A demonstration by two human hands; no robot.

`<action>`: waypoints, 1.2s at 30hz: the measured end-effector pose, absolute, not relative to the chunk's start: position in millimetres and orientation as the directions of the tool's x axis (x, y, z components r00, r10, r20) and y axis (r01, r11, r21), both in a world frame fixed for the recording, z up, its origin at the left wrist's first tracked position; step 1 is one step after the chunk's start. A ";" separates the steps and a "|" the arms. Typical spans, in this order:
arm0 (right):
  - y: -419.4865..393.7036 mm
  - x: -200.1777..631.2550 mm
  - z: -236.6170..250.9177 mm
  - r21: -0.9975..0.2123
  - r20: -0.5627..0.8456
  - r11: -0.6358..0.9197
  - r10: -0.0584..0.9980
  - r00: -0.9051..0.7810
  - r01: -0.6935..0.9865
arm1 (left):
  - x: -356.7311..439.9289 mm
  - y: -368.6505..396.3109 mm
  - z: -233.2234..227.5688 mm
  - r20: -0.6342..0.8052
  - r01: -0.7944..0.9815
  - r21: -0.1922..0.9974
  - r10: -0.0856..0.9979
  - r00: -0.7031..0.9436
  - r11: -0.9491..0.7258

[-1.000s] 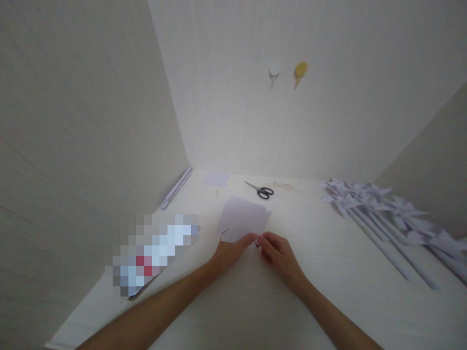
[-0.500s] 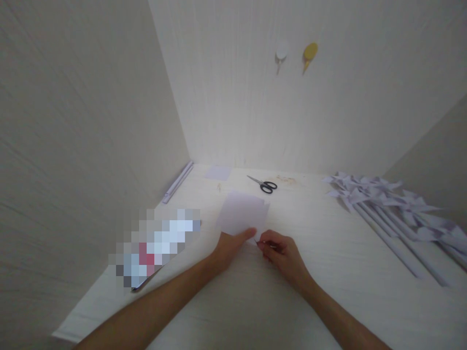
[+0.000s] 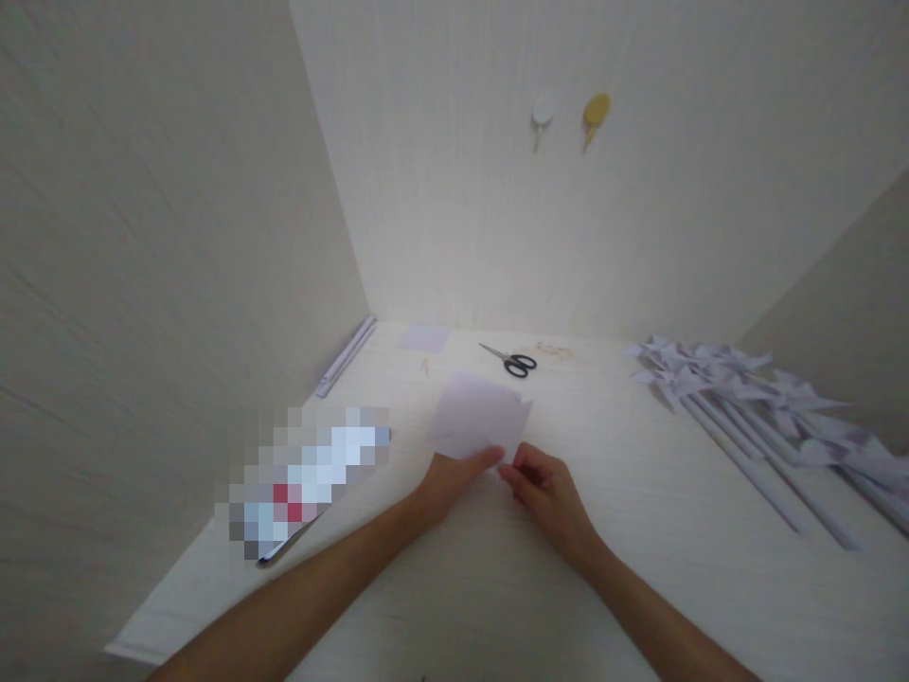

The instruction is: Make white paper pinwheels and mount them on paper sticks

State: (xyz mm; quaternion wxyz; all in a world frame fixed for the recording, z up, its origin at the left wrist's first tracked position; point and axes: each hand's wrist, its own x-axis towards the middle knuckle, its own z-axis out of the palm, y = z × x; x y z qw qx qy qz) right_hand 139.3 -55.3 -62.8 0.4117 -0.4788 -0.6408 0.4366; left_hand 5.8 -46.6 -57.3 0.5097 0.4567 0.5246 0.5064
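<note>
A white square sheet of paper (image 3: 479,412) with a notch in its far right edge is in my left hand (image 3: 447,485). The thumb lies across its near edge, and the fingers are hidden underneath. At the near right corner of the sheet, the fingertips of my right hand (image 3: 552,488) are pinched together close to my left thumb. What they hold is too small and dark to make out. Beyond the sheet lie scissors (image 3: 520,364) with black handles, blades pointing left.
Several white paper pinwheels (image 3: 745,379) with rolled paper sticks lie at right. Rolled paper sticks (image 3: 347,356) rest along the left wall. Near the back wall is another paper piece (image 3: 424,338). A blurred-out flat object (image 3: 323,478) lies at left. Two hooks (image 3: 597,109) are on the wall.
The sheet and my left thumb have shifted slightly right. My right fingertips have closed in on the corner, and the thin dark thing seen at them earlier is now hardly visible.
</note>
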 end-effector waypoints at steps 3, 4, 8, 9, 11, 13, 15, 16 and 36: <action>-53.9 140.8 -61.9 -0.956 0.112 0.147 0.983 -0.148 0.254 | 4.0 -42.0 -58.2 -0.061 -0.072 0.996 0.997 -0.048 0.057; -53.1 141.4 -62.2 -0.956 0.114 0.143 0.985 -0.126 0.255 | 2.6 -39.6 -58.5 -0.064 -0.127 0.990 0.997 -0.045 0.058; -50.5 144.1 -66.6 -0.950 0.122 0.142 0.989 -0.086 0.278 | -6.8 -27.7 -61.8 -0.045 -0.392 0.919 0.999 -0.023 0.032; -50.2 144.6 -67.8 -0.948 0.124 0.142 0.989 -0.081 0.285 | -9.5 -24.9 -63.2 -0.040 -0.404 0.914 0.999 -0.030 0.025; -49.7 145.3 -69.4 -0.949 0.124 0.136 0.990 -0.060 0.284 | -14.0 -20.6 -66.4 -0.045 -0.382 0.924 0.997 -0.056 0.020; -49.0 146.0 -69.4 -0.963 0.101 0.102 0.995 -0.017 0.248 | -16.3 -18.8 -69.2 -0.032 -0.312 0.950 0.997 -0.073 0.008; -47.5 147.4 -68.0 -0.980 0.084 0.075 0.996 0.043 0.185 | -16.1 -19.6 -70.4 -0.006 -0.220 0.975 0.997 -0.078 -0.011; -46.6 148.4 -67.1 -0.986 0.082 0.071 0.994 0.071 0.153 | -15.2 -21.0 -70.1 0.002 -0.177 0.984 0.997 -0.071 -0.014; -52.0 135.8 -66.6 -0.998 0.027 0.035 0.986 -0.162 0.049 | 1.3 -38.7 -56.2 -0.008 -0.113 0.993 0.997 0.073 0.017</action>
